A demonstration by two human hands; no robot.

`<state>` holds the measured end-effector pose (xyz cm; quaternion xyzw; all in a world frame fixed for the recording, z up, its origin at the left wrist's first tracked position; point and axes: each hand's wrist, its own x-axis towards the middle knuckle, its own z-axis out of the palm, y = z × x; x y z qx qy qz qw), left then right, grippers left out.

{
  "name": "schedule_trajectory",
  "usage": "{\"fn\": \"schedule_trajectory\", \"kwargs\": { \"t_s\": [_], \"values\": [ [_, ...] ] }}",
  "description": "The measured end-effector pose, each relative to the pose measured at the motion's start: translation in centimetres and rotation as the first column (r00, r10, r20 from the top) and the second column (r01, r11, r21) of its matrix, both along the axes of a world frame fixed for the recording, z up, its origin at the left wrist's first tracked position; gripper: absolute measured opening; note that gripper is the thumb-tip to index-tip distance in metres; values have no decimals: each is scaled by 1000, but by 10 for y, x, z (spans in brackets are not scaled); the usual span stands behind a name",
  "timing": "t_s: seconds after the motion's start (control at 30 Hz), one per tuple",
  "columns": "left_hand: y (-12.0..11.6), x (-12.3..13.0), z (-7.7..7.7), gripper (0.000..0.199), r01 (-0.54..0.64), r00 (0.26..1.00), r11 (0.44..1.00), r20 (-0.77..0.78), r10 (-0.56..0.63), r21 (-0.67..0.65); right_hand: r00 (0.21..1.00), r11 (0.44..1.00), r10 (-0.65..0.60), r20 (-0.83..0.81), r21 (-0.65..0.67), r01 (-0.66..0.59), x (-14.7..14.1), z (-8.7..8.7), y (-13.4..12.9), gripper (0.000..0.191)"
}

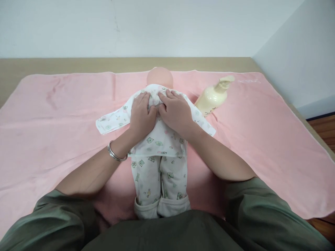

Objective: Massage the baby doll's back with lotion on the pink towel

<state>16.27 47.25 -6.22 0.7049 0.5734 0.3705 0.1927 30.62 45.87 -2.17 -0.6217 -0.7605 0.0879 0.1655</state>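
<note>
A bald baby doll [160,77] lies stretched out with its head away from me, dressed in a white printed baby shirt [167,141] and matching trousers [171,176] with cuffs at the feet. No facial features show on its head. My left hand [142,116] rests on the left of the shirt's upper part, fingers extended and lying flat. On the other side, my right hand [176,109] lies flat on the shirt too, its fingers pointing toward the head. Both thumbs come close together at the middle. The shirt's sleeves spread out to either side.
A pink blanket [65,122] lies under the doll on a wooden table [209,62]. To the right of the doll's shoulder, a cream pump bottle [212,99] leans at a tilt. A white wall [170,28] rises behind the table.
</note>
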Motion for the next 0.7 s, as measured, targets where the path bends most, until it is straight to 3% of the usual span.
{"fn": "schedule_trajectory", "kwargs": {
  "t_s": [0.47, 0.7],
  "values": [
    [2, -1, 1, 55, 11, 1000, 1000, -22, -11, 1, 1000, 999, -4, 12, 40, 3, 1, -3, 1, 53],
    [-24, 6, 11, 57, 107, 979, 994, -175, -106, -2, 999, 998, 44, 4, -37, -44, 8, 10, 5, 54]
  ]
}}
